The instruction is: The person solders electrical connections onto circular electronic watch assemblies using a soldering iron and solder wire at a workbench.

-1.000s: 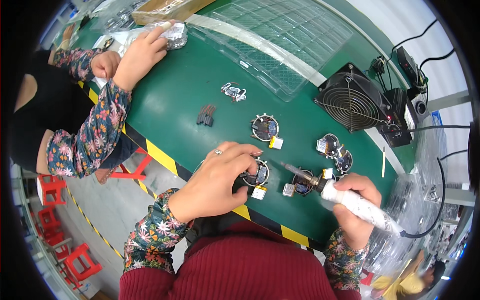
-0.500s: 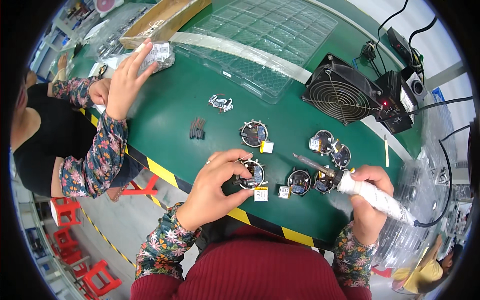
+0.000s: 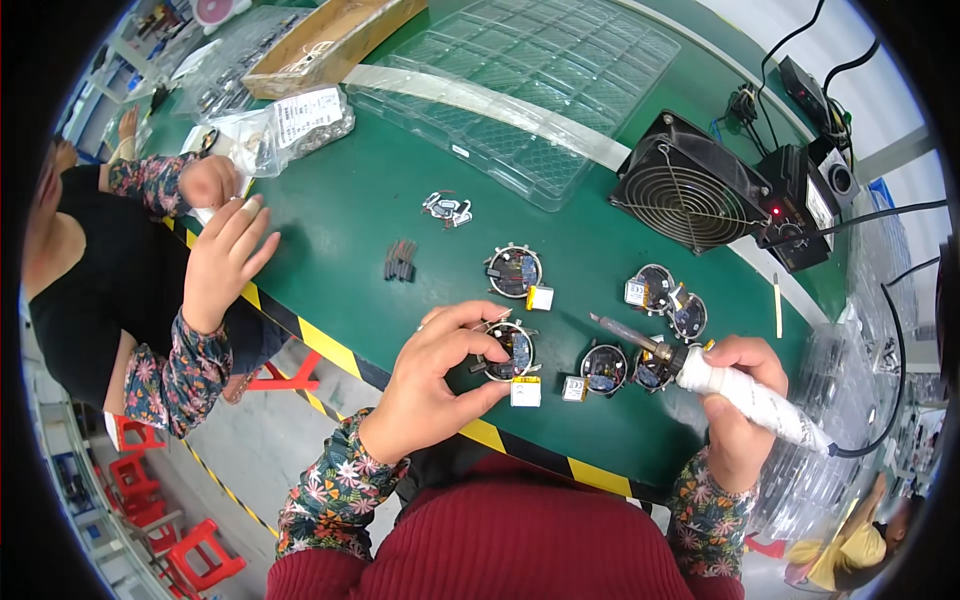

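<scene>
My left hand (image 3: pixel 432 372) is closed around the left side of a round circuit board assembly (image 3: pixel 514 352) with a metal ring. Fingertips rest on its upper left, and the thumb is beside its small white and yellow battery (image 3: pixel 525 391). A thin wire seems to lie by the index fingertip. In my right hand (image 3: pixel 741 400) is a soldering iron (image 3: pixel 735 388) with a white-wrapped handle, its tip pointing up and left, apart from the held assembly. Under and beside the iron sit more round assemblies (image 3: pixel 604 369), some with batteries. Another assembly (image 3: pixel 514 272) is just beyond my left hand.
Black sleeved parts (image 3: pixel 400 261) and small white-and-dark pieces (image 3: pixel 447 208) lie farther back. A black fan (image 3: pixel 690 185) stands right, beside a power box (image 3: pixel 800 205). A clear divided tray (image 3: pixel 530 90) and wooden box (image 3: pixel 325 48) are behind. At left, a co-worker's hand (image 3: pixel 228 262) reaches over the table.
The co-worker's raised hand has come down and toward the table edge, uncovering the plastic bag. My hands keep nearly the same place and hold.
</scene>
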### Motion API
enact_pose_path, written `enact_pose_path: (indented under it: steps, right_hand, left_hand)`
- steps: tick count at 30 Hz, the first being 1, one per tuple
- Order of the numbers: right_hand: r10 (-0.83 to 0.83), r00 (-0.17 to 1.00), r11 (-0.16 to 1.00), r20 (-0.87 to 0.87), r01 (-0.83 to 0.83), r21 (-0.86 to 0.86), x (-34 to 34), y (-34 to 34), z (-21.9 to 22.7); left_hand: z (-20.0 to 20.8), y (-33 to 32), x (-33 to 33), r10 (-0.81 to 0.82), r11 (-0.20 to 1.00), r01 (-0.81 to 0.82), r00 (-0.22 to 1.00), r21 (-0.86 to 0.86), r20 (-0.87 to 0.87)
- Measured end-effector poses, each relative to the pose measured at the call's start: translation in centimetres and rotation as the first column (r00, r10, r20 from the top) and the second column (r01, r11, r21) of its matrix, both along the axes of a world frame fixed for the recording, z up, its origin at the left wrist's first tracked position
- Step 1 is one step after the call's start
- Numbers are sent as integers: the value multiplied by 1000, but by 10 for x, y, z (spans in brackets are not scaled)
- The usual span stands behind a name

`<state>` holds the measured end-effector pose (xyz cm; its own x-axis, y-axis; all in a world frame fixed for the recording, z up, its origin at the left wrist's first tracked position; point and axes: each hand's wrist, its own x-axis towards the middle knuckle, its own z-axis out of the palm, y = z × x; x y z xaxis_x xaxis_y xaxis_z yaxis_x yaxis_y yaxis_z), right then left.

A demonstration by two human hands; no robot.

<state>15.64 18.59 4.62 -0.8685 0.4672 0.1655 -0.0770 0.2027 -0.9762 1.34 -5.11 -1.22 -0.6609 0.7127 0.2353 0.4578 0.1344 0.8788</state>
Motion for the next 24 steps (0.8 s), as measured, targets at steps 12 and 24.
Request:
enact_pose_path:
  steps: [12, 24]
  right_hand:
    - [9, 1000, 1000, 18, -9, -12, 3, 0, -3]
    - [11, 999, 1000, 31, -11, 0, 5, 1, -4]
  left_hand:
    - [-3, 1, 8, 46, 999, -52, 944, -8, -325]
    - [-3, -1, 10, 41, 999, -49, 863, -3, -504]
